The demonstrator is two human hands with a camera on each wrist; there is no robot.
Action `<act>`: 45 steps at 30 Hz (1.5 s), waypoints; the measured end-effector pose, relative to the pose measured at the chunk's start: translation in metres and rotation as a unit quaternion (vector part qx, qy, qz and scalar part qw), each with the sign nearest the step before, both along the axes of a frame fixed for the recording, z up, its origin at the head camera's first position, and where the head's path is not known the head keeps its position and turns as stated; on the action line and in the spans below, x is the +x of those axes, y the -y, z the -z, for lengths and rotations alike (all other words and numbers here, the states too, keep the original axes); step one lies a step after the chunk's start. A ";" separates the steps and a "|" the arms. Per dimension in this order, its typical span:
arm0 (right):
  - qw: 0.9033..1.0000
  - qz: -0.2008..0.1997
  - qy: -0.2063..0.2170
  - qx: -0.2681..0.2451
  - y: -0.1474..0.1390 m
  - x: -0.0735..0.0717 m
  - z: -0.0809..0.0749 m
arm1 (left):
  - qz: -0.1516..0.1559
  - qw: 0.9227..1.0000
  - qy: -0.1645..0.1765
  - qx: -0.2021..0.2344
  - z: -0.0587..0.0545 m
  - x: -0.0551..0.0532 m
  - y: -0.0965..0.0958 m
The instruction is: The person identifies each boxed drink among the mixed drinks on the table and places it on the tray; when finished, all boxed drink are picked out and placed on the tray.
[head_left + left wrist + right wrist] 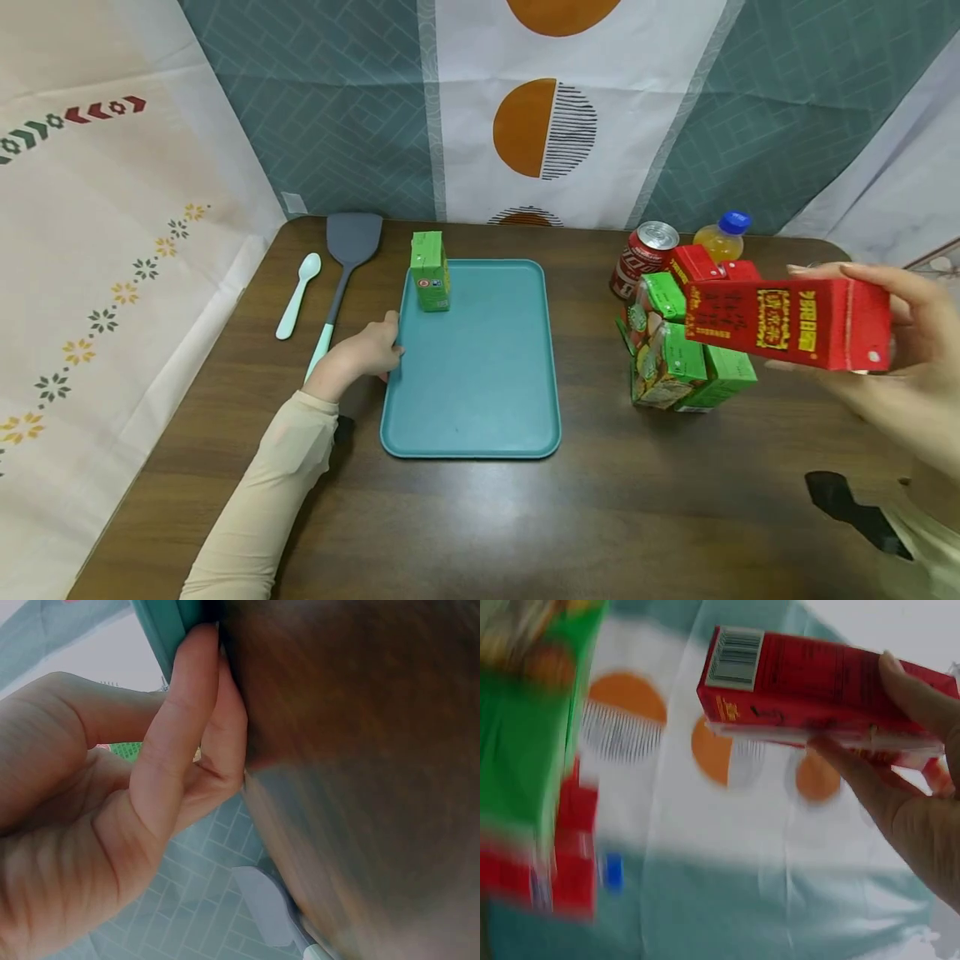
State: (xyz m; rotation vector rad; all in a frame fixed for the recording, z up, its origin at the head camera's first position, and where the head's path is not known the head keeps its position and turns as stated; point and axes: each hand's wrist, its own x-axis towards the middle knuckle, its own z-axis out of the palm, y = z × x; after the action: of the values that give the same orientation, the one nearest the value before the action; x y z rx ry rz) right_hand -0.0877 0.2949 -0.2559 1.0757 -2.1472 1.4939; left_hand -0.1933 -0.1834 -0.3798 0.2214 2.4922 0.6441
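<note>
My right hand [918, 333] grips a red drink carton [787, 323] by one end, lying sideways in the air above the right side of the table. In the right wrist view, thumb and fingers hold the red carton [817, 690], its barcode end pointing away. At the left rim of the teal tray [476, 367], my left hand [367, 346] holds the edge; the left wrist view shows fingers [184, 712] against the tray's rim [169, 630]. A green drink carton [431, 271] stands upright in the tray's far left corner.
Below and beyond the held carton stand several green cartons [670, 367], red cartons [693, 263], a red can [643, 257] and a blue-capped orange drink bottle [722, 237]. A turner [352, 237] and a mint spoon [298, 296] lie left of the tray.
</note>
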 end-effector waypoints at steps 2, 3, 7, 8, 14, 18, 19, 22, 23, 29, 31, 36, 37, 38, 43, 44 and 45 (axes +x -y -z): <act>0.997 0.072 0.025 -0.026 0.029 0.007 0.002 | 0.002 1.000 0.001 0.003 0.001 0.000 0.001; 0.995 0.061 0.047 -0.065 0.040 0.005 0.003 | 0.002 1.000 0.002 0.004 0.001 0.000 0.001; 0.982 0.078 0.104 -0.140 0.078 0.000 0.006 | 0.004 1.000 0.000 0.007 0.003 0.000 0.001; 0.979 0.089 0.117 -0.144 0.087 -0.001 0.007 | 0.003 1.000 0.000 0.007 0.003 0.000 0.001; 0.965 0.118 0.192 -0.136 0.132 -0.016 0.013 | 0.008 1.000 -0.002 -0.009 0.003 -0.002 0.001; 0.970 0.112 0.192 -0.102 0.161 -0.037 0.021 | 0.010 1.000 -0.002 -0.009 0.003 -0.002 0.002; 0.972 0.109 0.187 -0.095 0.167 -0.043 0.023 | 0.010 1.000 -0.001 -0.007 0.003 -0.002 0.002; 0.976 0.108 0.175 -0.078 0.183 -0.063 0.030 | 0.006 1.000 0.002 -0.004 0.003 -0.002 0.002; 0.975 0.110 0.177 -0.078 0.188 -0.069 0.032 | 0.006 1.000 0.002 -0.004 0.003 -0.002 0.003; 0.965 0.139 0.208 -0.080 0.211 -0.097 0.047 | 0.002 1.000 0.007 0.002 0.002 -0.002 0.002; 0.963 0.147 0.214 -0.073 0.217 -0.107 0.053 | 0.002 1.000 0.006 0.003 0.002 -0.003 0.002; 0.955 0.155 0.250 -0.027 0.226 -0.133 0.070 | 0.000 1.000 0.004 0.002 0.002 -0.003 0.002; 0.953 0.156 0.261 -0.018 0.227 -0.136 0.073 | 0.000 1.000 0.006 0.001 0.002 -0.003 0.001; 0.950 0.155 0.270 -0.010 0.227 -0.140 0.076 | 0.000 1.000 0.006 -0.001 0.003 -0.003 0.001; 0.944 0.152 0.291 0.019 0.231 -0.153 0.083 | 0.003 1.000 0.005 -0.006 0.003 -0.001 0.000; 0.944 0.149 0.293 0.023 0.232 -0.156 0.083 | 0.003 1.000 0.004 -0.006 0.003 -0.001 0.001; 0.944 0.145 0.294 0.025 0.233 -0.158 0.084 | 0.002 1.000 0.004 -0.006 0.002 -0.001 0.000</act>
State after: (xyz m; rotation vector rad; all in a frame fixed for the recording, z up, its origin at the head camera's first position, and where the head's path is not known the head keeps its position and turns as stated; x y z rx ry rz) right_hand -0.2460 0.0624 -0.3397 0.3038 -2.5927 1.7729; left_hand -0.1943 -0.1838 -0.3820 0.2203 2.4870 0.6271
